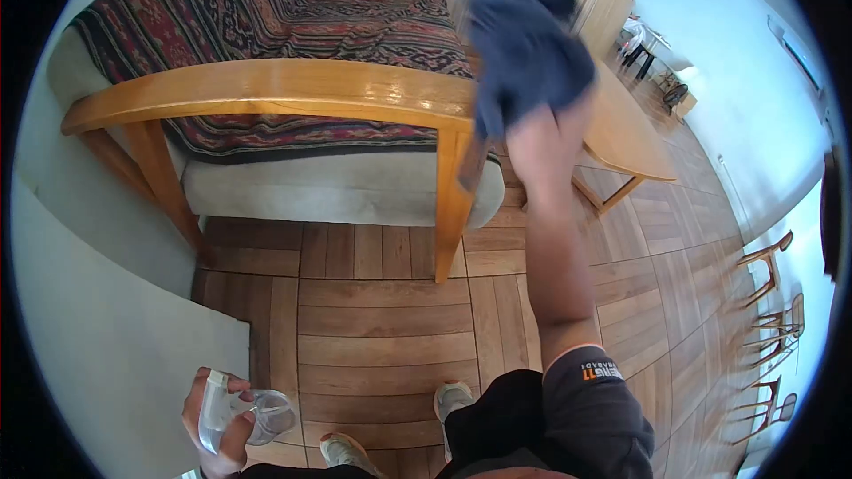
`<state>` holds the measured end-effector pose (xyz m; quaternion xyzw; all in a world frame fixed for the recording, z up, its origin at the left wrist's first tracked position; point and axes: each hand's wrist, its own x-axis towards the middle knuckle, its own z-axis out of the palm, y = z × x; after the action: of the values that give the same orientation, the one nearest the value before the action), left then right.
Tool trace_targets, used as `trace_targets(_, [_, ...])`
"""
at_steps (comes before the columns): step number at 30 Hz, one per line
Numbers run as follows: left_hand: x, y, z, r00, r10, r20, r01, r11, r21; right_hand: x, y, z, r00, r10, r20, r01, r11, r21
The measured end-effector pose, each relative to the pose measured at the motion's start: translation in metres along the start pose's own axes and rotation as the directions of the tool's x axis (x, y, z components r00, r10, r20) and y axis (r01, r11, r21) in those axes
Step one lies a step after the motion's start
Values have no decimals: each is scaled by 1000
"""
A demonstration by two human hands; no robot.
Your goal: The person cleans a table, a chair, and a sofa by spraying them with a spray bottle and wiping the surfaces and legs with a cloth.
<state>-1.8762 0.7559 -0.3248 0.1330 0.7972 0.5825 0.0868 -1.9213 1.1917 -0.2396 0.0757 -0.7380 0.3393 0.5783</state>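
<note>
My right hand (pixel 546 146) is raised beyond the end of the sofa's wooden armrest (pixel 293 89), closed on a dark blue cloth (pixel 532 44). The cloth is bunched and blurred by motion. At the lower left, my left hand (pixel 217 426) is wrapped round a clear spray bottle (pixel 271 417) with a white nozzle. The sofa (pixel 328 186) has a light cushion and a patterned red and black cover (pixel 266 9).
A wooden table (pixel 630 124) stands right of the sofa. Several wooden chairs (pixel 772 328) line the right wall. A pale wall edge (pixel 115 328) is beside my left hand. My shoes (pixel 346 452) are on the wooden floor (pixel 382 346).
</note>
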Motion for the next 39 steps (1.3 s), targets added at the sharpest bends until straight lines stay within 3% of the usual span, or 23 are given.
trace_targets(1, [0, -2, 0, 1000, -9, 10, 9, 1000, 4, 15, -11, 8, 979, 164, 122, -151, 982, -112])
trace_targets(2, [1, -5, -1, 1000, -17, 17, 17, 1000, 11, 29, -23, 21, 930, 238, 279, -185, 961, -203])
trace_targets(4, [3, -9, -3, 1000, -24, 17, 23, 999, 26, 48, -34, 48, 754, 328, 570, -122, 921, -369])
trace_targets(7, [9, -16, -2, 998, -11, 54, 10, 1000, 9, 37, -39, 66, 729, 230, 645, 216, 817, -535])
trace_targets(10, [28, -27, 1, 980, 9, 201, -19, 999, 48, 35, -36, 67, 745, 260, 614, 89, 874, -477])
trace_targets(12, [32, -44, 13, 976, 73, 207, -82, 996, 37, 41, -33, 68, 698, 326, 638, 34, 874, -485])
trace_targets(16, [20, -51, 45, 964, 138, 227, -176, 972, 155, 58, -35, 68, 641, 481, 597, -113, 829, -547])
trace_targets(17, [5, -59, 59, 947, 209, 244, -275, 920, 280, 64, -37, 70, 626, 523, 578, -155, 810, -565])
trace_targets(19, [-5, -23, 75, 954, 132, 269, -234, 889, 393, 67, -36, 70, 585, 616, 527, -243, 753, -611])
trace_targets(20, [-6, 15, 88, 965, -17, 263, -90, 917, 389, 67, -35, 72, 562, 661, 497, -289, 720, -631])
trace_targets(23, [-29, 81, 121, 894, -192, 405, 38, 932, 360, 71, -29, 70, 494, 691, 527, -288, 702, -651])
trace_targets(25, [-33, 143, 138, 841, -285, 459, 177, 948, 265, 69, -28, 67, 465, 695, 548, -258, 699, -667])
trace_targets(27, [-16, 200, 150, 759, -370, 536, 418, 908, 34, 74, -26, 66, 437, 690, 577, -246, 709, -661])
trace_targets(29, [-15, 232, 170, 791, -315, 525, 365, 931, 8, 82, -27, 63, 391, 680, 621, -251, 728, -638])
trace_targets(32, [0, 284, 199, 819, -332, 468, 337, 938, 74, 94, -24, 59, 194, 702, 685, -291, 708, -643])
trace_targets(35, [21, 329, 234, 818, -445, 364, 401, 895, 194, 94, -17, 53, 188, 650, 736, -370, 741, -560])
trace_targets(38, [53, 386, 266, 857, -483, 179, 470, 876, 112, 96, -13, 48, 235, 621, 748, -417, 759, -499])
trace_targets(39, [47, 390, 275, 901, -417, 123, 405, 907, 112, 86, -13, 51, 243, 623, 744, -371, 768, -522])
